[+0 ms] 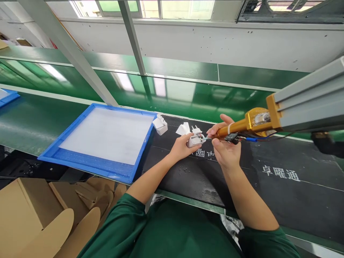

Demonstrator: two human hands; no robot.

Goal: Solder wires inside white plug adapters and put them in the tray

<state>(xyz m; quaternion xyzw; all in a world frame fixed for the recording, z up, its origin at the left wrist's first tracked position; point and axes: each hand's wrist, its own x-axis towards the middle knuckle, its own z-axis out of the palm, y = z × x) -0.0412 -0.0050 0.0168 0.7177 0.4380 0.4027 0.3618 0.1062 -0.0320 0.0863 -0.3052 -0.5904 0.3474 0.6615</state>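
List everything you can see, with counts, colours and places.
Plug housing: one, white, in left hand
Two-pronged plug piece: one, white, just behind the housing
Thin piece: one, white, left of the plug piece; identity unclear
Plug adapter: one, white, beside the large tray
Large tray: one, blue, white inside, left of the hands
Second tray: one, blue, far left, cut off
Shaft: one, gold, at right hand
Beam: one, grey, right
Mat: one, black, white lettering, below the hands
Cardboard boxes: several, brown, lower left
Posts: two, grey, upper left
Left hand: one, bare, centre
Right hand: one, bare, right of centre
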